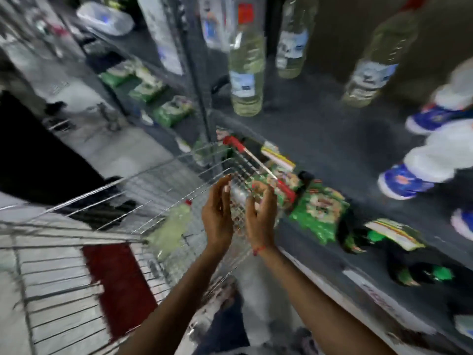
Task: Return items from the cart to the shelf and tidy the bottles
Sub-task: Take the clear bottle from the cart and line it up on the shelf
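While a bottle lies in the cart, the left hand and right hand hover open and empty; fetching it seems next.

Cart left of shelf, bottle seemingly inside cart, bottles on shelf

Open shelf floor beyond cart rim (bottles behind, packets right).
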Available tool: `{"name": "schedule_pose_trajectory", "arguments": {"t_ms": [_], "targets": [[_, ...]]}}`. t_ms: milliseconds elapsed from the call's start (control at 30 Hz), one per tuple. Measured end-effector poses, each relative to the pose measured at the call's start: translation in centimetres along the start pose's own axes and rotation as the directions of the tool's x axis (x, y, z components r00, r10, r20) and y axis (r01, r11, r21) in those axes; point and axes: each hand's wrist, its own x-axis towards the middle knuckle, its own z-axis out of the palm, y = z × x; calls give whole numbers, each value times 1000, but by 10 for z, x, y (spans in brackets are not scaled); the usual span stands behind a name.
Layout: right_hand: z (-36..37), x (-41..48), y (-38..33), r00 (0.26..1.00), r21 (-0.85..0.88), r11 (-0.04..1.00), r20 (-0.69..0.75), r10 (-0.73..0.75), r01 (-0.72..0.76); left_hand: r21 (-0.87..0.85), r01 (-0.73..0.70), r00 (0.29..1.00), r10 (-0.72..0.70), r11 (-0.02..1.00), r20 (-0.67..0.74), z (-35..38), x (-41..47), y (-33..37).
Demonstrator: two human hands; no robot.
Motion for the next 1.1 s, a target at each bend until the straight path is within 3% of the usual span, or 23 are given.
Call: {"name": "schedule_pose_trajectory", "arguments": {"t_ms": [233,400,467,567,700,833,933,1100], "targets": [[154,-7,51,922,-172,954,263,284,-244,107,266,960,-252,958,-126,-62,38,-137],[219,-14,102,817,-331,875,347,460,-353,289,511,857,-506,809,-100,-75,45,-242],[237,-17,123,729,-407,799,355,585,-442,454,519,823,-566,725,-37,-78,42,-283],[253,-20,144,597,-489,682,347,724,-543,725,408,769,-637,554,54,-80,37,-330],[267,-26,172,508,-522,605,335,794,-601,819,347,734,-676,457,67,-72,39,-355],[267,-27,195,493,-514,593,334,803,-619,808,413,735,-678,420,-24,-64,46,-367],[256,-17,187,493,-498,571,293,819,-653,810,408,735,-678,421,-17,-69,55,-374],[231,3,168,493,-466,590,325,807,-659,633,490,724,-684,600,87,-84,55,-365]]}}
